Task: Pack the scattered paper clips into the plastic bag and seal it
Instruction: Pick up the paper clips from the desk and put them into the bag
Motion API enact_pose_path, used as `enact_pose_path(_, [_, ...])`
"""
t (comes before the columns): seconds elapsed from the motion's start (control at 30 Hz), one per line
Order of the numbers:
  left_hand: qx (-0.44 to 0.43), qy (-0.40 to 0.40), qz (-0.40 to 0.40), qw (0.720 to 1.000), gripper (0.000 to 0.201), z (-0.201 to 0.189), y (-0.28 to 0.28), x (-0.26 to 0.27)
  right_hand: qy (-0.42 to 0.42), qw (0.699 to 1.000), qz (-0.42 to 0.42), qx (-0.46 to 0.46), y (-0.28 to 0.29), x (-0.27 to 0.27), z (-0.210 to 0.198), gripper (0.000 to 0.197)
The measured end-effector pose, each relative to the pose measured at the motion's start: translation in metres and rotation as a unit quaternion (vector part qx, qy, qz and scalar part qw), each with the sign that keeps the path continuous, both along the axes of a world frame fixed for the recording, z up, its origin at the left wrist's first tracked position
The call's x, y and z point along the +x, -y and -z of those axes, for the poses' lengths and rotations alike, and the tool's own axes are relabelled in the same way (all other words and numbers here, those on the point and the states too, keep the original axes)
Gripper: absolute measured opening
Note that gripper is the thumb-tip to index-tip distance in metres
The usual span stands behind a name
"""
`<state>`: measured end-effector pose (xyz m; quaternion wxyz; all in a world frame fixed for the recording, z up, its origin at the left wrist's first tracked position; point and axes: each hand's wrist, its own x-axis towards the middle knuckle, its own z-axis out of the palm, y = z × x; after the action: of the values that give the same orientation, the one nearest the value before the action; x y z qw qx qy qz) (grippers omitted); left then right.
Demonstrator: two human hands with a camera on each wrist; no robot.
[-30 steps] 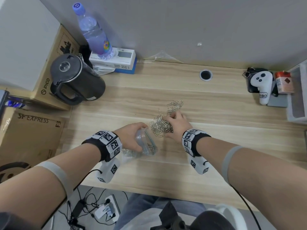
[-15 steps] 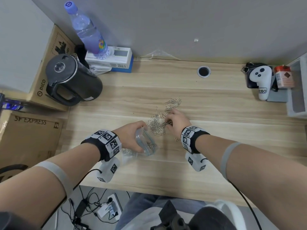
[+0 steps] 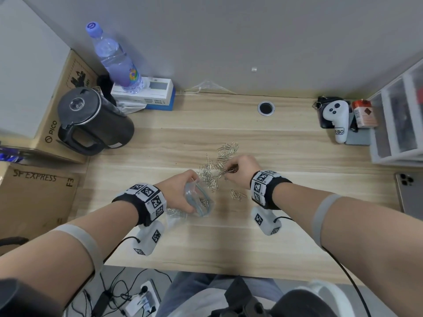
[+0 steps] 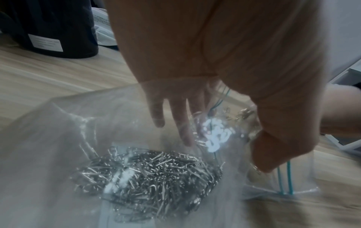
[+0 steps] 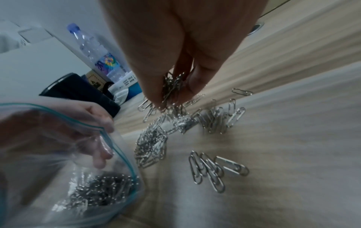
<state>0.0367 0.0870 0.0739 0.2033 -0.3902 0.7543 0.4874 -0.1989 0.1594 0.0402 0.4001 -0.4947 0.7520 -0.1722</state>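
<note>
Two hands at work on the wooden desk (image 3: 229, 236): my left hand (image 3: 176, 191) grips the mouth of the plastic bag (image 5: 64, 177), holding it open over its heap of clips, while my right hand (image 3: 240, 169) pinches a bunch of paper clips (image 5: 171, 86) above the loose pile (image 3: 214, 171) just beside the bag.

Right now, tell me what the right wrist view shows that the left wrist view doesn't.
Only the right wrist view: the right hand pinching a bunch of paper clips, loose clips on the desk, and the water bottle.
Only the left wrist view: the left hand's fingers seen through the plastic.
Both: the open plastic bag with a clip heap inside, and the black kettle.
</note>
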Motion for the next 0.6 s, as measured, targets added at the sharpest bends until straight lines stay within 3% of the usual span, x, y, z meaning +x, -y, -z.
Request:
enact_pose_path(0.23, [-0.008,-0.001,0.02,1.0,0.089,-0.002,0.0,-0.006,0.116,0.987,-0.089,0.065,-0.001,0.027,-0.032,0.017])
enact_pose_path(0.47, [0.014,-0.04,0.001,0.999,0.093,0.003,0.0,-0.004,0.177,0.982,-0.025,0.067,-0.005,0.082,-0.029,0.012])
enact_pose_path(0.6, [0.015,-0.055,-0.01,0.998,0.093,0.004,0.001,0.0,0.237,0.961,-0.058,0.131,-0.006,0.085,-0.03,0.029])
